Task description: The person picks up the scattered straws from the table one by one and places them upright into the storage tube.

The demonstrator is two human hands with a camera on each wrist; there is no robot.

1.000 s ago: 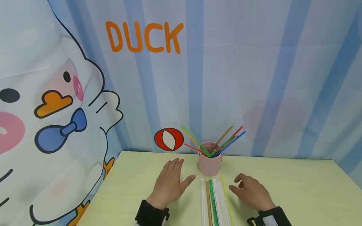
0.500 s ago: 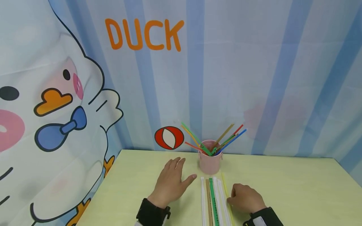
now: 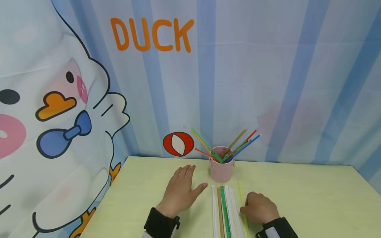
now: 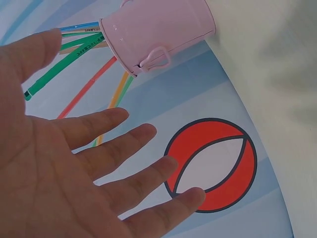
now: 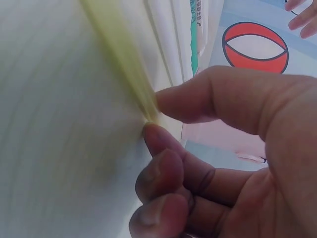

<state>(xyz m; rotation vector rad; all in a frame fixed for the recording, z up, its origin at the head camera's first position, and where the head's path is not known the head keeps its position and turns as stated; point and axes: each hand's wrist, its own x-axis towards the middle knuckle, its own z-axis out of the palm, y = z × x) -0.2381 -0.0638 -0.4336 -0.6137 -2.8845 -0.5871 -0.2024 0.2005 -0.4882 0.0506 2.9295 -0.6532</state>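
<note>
Flat on the pale yellow table [image 3: 312,195] lies a row of straws: white-wrapped ones [image 3: 214,206], a brown one [image 3: 220,211] and a green one [image 3: 225,211]. A thin yellow straw [image 3: 240,192] lies just right of the row. My right hand [image 3: 260,207] pinches this yellow straw [image 5: 121,54] between thumb and index finger, close to the tabletop, with the other fingers curled. Left of the row, my left hand [image 3: 180,191] has its fingers spread and holds nothing. In the left wrist view the palm [image 4: 64,168] of that hand shows bare.
A small pink bucket [image 3: 221,173] with several coloured straws [image 3: 244,148] leaning out of it stands behind the row. A striped blue curtain [image 3: 238,82] with a printed duck and a red-and-white ball [image 3: 178,144] hangs at the table's back edge.
My right hand has come down to the yellow straw and pinched it. The straw's far end has shifted right, away from the row. My left hand has stayed nearly still.
</note>
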